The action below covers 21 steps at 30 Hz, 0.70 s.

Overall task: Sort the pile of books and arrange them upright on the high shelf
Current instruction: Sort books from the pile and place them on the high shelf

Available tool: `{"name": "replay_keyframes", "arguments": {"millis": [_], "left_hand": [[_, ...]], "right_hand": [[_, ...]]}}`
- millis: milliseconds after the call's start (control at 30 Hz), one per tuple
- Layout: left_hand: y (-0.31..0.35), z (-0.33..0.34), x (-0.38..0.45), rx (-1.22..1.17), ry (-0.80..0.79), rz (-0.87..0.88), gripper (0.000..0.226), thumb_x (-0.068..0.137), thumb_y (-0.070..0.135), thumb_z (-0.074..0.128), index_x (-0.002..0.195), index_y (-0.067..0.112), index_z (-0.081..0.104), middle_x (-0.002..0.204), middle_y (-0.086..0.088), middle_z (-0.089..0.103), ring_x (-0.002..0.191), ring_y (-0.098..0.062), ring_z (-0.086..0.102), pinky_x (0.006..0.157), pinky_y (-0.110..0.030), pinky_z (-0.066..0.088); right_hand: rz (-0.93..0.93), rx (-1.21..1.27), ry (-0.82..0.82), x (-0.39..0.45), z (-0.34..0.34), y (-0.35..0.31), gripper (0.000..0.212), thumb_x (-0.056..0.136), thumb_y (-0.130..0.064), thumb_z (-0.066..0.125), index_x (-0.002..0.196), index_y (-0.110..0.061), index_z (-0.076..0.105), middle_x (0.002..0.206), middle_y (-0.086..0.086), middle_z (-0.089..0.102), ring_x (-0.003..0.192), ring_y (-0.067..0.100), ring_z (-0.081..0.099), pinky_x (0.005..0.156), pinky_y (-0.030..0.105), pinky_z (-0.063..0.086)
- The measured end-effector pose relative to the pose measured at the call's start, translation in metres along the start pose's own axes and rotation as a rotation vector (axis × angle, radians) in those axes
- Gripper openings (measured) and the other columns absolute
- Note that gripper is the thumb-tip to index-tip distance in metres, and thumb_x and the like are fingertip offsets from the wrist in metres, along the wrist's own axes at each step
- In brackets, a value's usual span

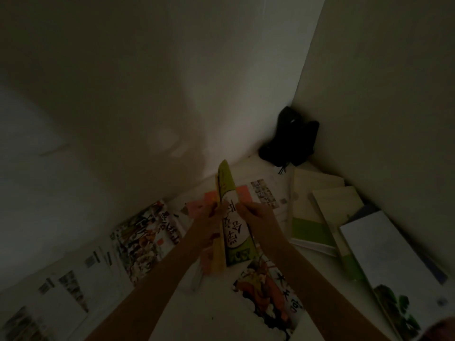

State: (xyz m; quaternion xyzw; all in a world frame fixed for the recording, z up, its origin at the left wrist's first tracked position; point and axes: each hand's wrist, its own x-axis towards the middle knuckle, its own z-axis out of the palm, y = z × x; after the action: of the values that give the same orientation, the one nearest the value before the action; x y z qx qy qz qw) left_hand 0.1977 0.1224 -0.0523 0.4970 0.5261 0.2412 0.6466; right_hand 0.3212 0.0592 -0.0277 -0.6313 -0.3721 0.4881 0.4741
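1. Head view, dim and slightly blurred: two bare forearms reach forward from the bottom edge toward the corner of a pale-walled room.
2. Between the hands stands a green book [230, 217], seen nearly edge-on, its cover green with a white panel of large dark characters. It is lifted clear of the surface below and leans a little to the left at the top.
3. The left hand [214, 217] grips the book's left side, fingers curled round it; yellow and orange edges of what may be other thin books show just under this hand, though the blur makes that uncertain.
4. The right hand [254, 214] pinches the book's right edge, so both hands are close together, clamped on the same book.
5. Below, more books lie flat and scattered on a white surface [216, 311]: an illustrated book [140, 239] at left, another illustrated book [270, 291] under the right forearm, and several green-and-white books [312, 217] overlapping at right.
6. A black object [291, 136] sits in the corner where the walls meet; its kind cannot be made out.
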Motion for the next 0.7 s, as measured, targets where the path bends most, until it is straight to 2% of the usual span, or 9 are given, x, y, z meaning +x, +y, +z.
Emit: {"name": "replay_keyframes", "arguments": {"millis": [67,133,200,300,367,433,500,600,700], "left_hand": [[-0.003,-0.011,-0.005,0.006,0.029,0.024,0.026,0.093,0.025,0.052,0.116,0.013,0.052,0.11,-0.004,0.059,0.095,-0.023,0.06,0.064,-0.024,0.054],[-0.006,-0.028,-0.006,0.017,0.111,0.042,0.025,0.095,0.018,0.05,0.119,0.012,0.049,0.103,-0.003,0.056,0.083,-0.016,0.058,0.057,-0.018,0.053],[-0.005,-0.047,-0.006,0.094,0.152,0.062,0.031,0.097,0.015,0.044,0.126,0.005,0.047,0.108,-0.007,0.054,0.091,-0.02,0.056,0.069,-0.028,0.052],[-0.003,-0.079,-0.009,0.163,0.238,0.119,0.035,0.098,0.008,0.038,0.132,-0.002,0.043,0.118,-0.012,0.049,0.111,-0.024,0.049,0.088,-0.039,0.044],[0.0,-0.098,-0.015,0.128,0.27,0.146,0.035,0.099,0.009,0.036,0.131,-0.001,0.044,0.118,-0.012,0.05,0.109,-0.024,0.05,0.088,-0.037,0.044],[0.001,-0.114,-0.02,0.092,0.257,0.147,0.034,0.1,0.013,0.035,0.129,0.002,0.047,0.116,-0.011,0.053,0.104,-0.026,0.053,0.082,-0.035,0.046],[0.003,-0.124,-0.024,0.018,0.209,0.125,0.029,0.099,0.013,0.037,0.124,0.007,0.051,0.111,-0.01,0.057,0.095,-0.026,0.057,0.071,-0.03,0.053],[-0.003,-0.125,-0.021,-0.1,0.118,0.004,0.03,0.099,0.014,0.039,0.126,0.011,0.05,0.122,-0.012,0.057,0.099,-0.029,0.058,0.078,-0.033,0.056],[-0.021,-0.109,-0.028,-0.227,0.044,-0.133,0.033,0.1,0.01,0.033,0.129,0.007,0.046,0.116,-0.014,0.056,0.09,-0.027,0.059,0.063,-0.03,0.058]], "right_hand": [[0.006,-0.036,-0.019,-0.001,-0.002,-0.005,0.026,0.097,-0.016,0.048,0.11,-0.002,0.064,0.09,0.006,0.07,0.075,0.013,0.07,0.069,0.027,0.058],[0.005,-0.105,-0.036,0.0,-0.008,-0.009,0.026,0.097,-0.016,0.048,0.112,-0.003,0.064,0.1,0.013,0.07,0.085,0.021,0.07,0.078,0.037,0.058],[0.003,-0.19,-0.067,0.0,-0.016,-0.02,0.025,0.097,-0.014,0.048,0.114,-0.003,0.062,0.11,0.018,0.067,0.095,0.028,0.067,0.082,0.042,0.056],[-0.077,-0.458,-0.202,0.003,-0.029,-0.045,0.031,0.098,-0.009,0.043,0.126,-0.002,0.054,0.12,0.012,0.06,0.107,0.022,0.058,0.076,0.018,0.047],[-0.121,-0.725,-0.337,0.005,-0.035,-0.064,0.035,0.1,-0.011,0.04,0.134,-0.006,0.048,0.124,0.002,0.053,0.118,0.019,0.051,0.078,0.008,0.034],[-0.116,-0.986,-0.458,0.008,-0.034,-0.079,0.036,0.101,-0.014,0.04,0.135,-0.011,0.048,0.135,0.001,0.051,0.123,0.017,0.048,0.08,0.005,0.028],[-0.175,-1.222,-0.61,0.013,-0.023,-0.089,0.034,0.1,-0.017,0.041,0.133,-0.017,0.053,0.137,0.001,0.052,0.122,0.017,0.049,0.09,0.012,0.031],[-0.455,-1.607,-0.758,0.024,0.012,-0.084,0.034,0.1,-0.024,0.041,0.131,-0.026,0.054,0.131,0.002,0.054,0.12,0.026,0.047,0.102,0.032,0.035],[-0.924,-1.674,-0.626,0.025,0.063,-0.052,0.023,0.083,-0.022,0.067,0.106,-0.025,0.07,0.117,0.005,0.062,0.121,0.028,0.05,0.107,0.049,0.035]]}}
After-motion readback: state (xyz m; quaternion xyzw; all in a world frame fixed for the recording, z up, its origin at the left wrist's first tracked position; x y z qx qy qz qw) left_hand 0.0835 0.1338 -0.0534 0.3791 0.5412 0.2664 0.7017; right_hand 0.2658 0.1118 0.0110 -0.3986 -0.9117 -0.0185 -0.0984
